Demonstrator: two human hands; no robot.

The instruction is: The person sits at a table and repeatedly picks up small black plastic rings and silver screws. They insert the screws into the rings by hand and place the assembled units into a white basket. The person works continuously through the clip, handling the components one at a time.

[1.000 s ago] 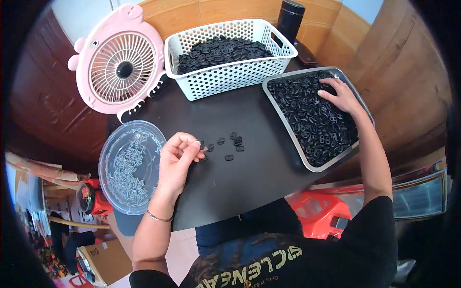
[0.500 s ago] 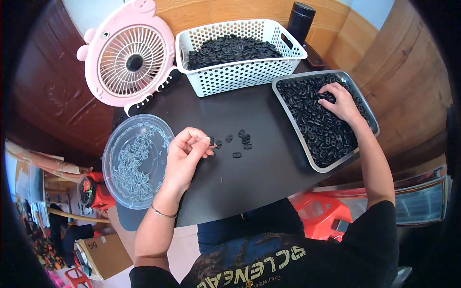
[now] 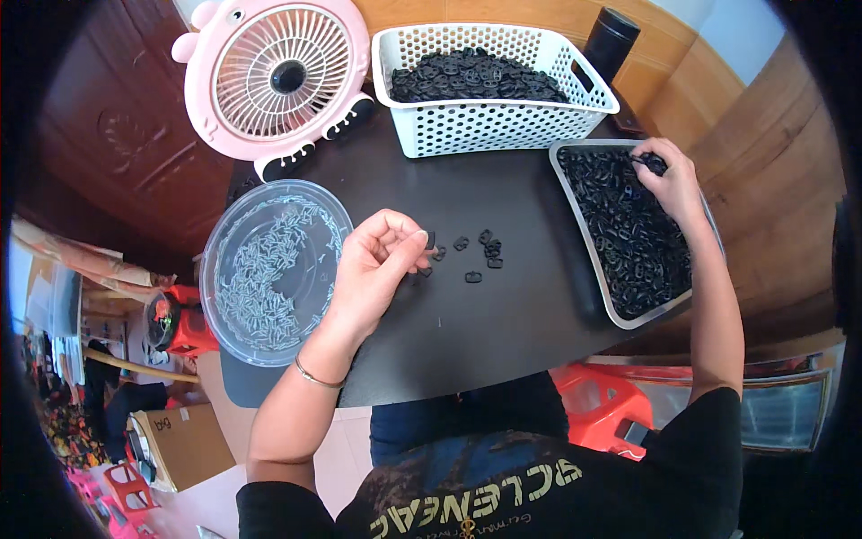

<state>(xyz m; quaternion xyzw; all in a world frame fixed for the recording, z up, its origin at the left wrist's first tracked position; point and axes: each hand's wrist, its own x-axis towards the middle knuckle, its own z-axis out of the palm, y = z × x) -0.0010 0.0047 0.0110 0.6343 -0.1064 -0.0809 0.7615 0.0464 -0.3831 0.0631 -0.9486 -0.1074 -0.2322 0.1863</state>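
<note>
My left hand (image 3: 379, 262) is over the dark table, pinching a small black buckle-like piece (image 3: 430, 240) between thumb and forefinger. My right hand (image 3: 675, 184) is at the far right part of a metal tray (image 3: 588, 269), closed on several black buckle-like pieces (image 3: 653, 163). The same kind of black pieces (image 3: 628, 234) fills the tray. A few loose black pieces (image 3: 473, 277) lie on the table to the right of my left hand. Left of that hand stands a round clear tub (image 3: 215, 305) with many small silvery pins (image 3: 260, 296).
A white perforated basket (image 3: 503, 135) heaped with black pieces stands at the back. Beside it are a pink fan (image 3: 206, 99) at left and a black cylinder (image 3: 612, 43) at right. A red stool (image 3: 602, 409) is below the table's near edge (image 3: 467, 391).
My right hand has gone from digging in the tray to its far right part, now closed on several black pieces. My left hand keeps its pinch. The whole view has shifted slightly.
</note>
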